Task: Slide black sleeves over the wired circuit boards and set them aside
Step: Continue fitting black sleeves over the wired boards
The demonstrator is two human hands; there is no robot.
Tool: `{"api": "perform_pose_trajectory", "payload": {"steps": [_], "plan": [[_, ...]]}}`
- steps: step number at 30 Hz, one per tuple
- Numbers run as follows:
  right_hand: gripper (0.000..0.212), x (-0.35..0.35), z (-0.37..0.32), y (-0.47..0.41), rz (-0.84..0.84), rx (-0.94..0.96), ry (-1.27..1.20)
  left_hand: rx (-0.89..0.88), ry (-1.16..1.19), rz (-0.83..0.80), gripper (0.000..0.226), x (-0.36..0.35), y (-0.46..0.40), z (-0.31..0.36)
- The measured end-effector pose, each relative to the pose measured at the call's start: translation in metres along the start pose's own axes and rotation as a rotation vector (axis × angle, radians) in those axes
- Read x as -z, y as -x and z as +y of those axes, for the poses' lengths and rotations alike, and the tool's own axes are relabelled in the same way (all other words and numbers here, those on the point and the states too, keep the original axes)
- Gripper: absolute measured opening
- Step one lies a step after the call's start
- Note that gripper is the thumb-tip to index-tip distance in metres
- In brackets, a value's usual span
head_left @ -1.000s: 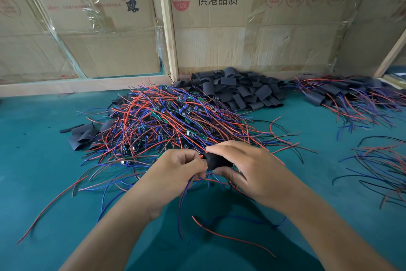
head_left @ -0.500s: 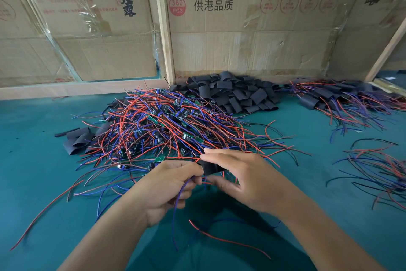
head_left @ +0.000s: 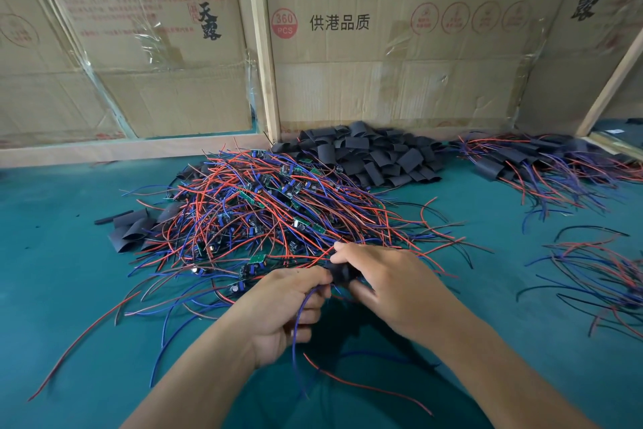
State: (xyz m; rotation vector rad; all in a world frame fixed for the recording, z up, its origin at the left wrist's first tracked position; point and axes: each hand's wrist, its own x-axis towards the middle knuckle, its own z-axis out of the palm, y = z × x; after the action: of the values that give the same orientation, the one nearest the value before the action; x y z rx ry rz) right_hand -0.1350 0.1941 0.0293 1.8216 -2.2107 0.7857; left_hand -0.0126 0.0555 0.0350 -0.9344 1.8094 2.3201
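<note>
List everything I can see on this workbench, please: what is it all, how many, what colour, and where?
Wired circuit boards: one big tangled pile, too many to count, green boards with red and blue wires, middle of the table.
Empty sleeves: a heap, black, at the back against the cardboard.
Loose sleeves: a few, black, left of the wire pile.
Sleeved boards: a pile, black with red and blue wires, back right.
Loose wires: a bunch, red, blue and black, right edge.
Table: one, teal.
Cardboard boxes: several, brown, printed, behind the table.
Sleeve in hand: one, black, between both hands.
Left hand: holds blue and red wires.
Right hand: pinches the sleeve.
</note>
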Motion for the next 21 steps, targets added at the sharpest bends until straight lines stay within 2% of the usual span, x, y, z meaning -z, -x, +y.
{"api": "perform_pose_trajectory", "payload": {"steps": [6, 8, 11, 17, 21], "plan": [[0.016, 0.01, 0.001, -0.003, 0.106, 0.016, 0.139, -0.028, 0.181, -0.073, 0.03, -0.005, 0.0, 0.0], [0.014, 0.02, 0.007, -0.006, 0.136, -0.046, 0.167, -0.064, 0.211, -0.074, 0.029, -0.005, 0.0, 0.002], [0.021, 0.042, 0.025, -0.016, 0.166, -0.166, 0.304, -0.151, 0.249, -0.042, 0.024, -0.002, -0.002, 0.005], [0.029, 0.098, 0.111, -0.047, -0.071, -0.382, 0.689, -0.218, 0.322, 0.022, 0.027, 0.004, -0.006, 0.004], [0.025, 0.135, 0.174, -0.055, -0.096, -0.574, 0.842, -0.219, 0.278, -0.002, 0.03, 0.002, -0.005, 0.002]]}}
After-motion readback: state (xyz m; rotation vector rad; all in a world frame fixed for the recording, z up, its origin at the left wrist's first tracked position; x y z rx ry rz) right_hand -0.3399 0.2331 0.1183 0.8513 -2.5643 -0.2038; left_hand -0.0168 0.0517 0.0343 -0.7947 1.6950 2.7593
